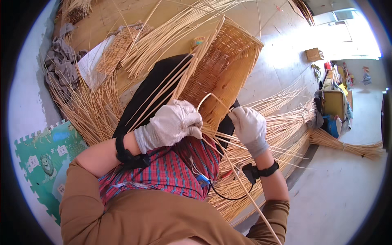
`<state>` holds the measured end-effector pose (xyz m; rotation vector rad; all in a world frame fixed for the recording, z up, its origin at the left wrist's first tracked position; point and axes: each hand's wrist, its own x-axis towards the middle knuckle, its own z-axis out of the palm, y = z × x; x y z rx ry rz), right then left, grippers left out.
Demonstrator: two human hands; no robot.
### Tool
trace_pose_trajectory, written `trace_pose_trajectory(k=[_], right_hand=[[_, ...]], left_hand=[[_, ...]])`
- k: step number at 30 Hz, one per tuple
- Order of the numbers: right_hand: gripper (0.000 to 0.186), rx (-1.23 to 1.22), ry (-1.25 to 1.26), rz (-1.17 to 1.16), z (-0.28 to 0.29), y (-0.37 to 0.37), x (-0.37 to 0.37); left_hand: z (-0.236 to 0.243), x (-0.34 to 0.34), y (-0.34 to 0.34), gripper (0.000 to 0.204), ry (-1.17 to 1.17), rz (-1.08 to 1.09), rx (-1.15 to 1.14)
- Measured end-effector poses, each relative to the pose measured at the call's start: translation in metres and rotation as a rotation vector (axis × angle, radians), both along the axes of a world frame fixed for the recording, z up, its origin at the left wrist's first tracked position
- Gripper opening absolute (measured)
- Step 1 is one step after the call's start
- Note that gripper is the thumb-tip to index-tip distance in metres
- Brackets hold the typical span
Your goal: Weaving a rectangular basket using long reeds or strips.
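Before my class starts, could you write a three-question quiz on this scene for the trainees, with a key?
1. Multiple choice: what covers the left hand and the right hand?
A) Nothing
B) Pale gloves
C) Black mittens

2. True or false: a pale strand arches up between the two hands, in front of the woven basket.

3. Short answer: on which side of the picture is the green mat?

Key: 1. B; 2. True; 3. The left side.
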<state>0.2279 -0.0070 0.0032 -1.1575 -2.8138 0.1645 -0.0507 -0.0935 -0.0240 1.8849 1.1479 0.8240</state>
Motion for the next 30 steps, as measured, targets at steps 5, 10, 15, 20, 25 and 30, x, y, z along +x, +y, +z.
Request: trace_pose_trajectory(k=[5,10,15,20,25,30], right_hand=[[0.015,0.268,-0.092,0.163,-0.019,0.017,0.039],[0.012,0.320,-0.166,0.194,-0.005,0.050,0.091],[0.011,0.407,-0.228,0.150,-0.010,0.066,0.115],[0.010,0.444,-0.285,0.099,-0.008,0.084,0.135],[0.011,0.392,-0.161,-0.037,-0.002,0.081,0.132],[0.027,-0.132,0.670,-0.745,-0.021,0.023,0.084]], left_hand=[[-0.009,0.014,-0.004,0.022,-0.056,0.028,0.088],[0.000,0.040,0.021,0.013,-0.405,0.056,-0.486],[-0.023,0.056,0.035,0.027,-0.386,-0.112,-0.598],[-0.010,0.064,0.041,0.051,-0.156,-0.139,-0.480],[-0.033,0.065,0.037,0.066,-0.161,-0.123,-0.163],[-0.020,0.048,0.008,0.045,-0.029,0.096,0.011]])
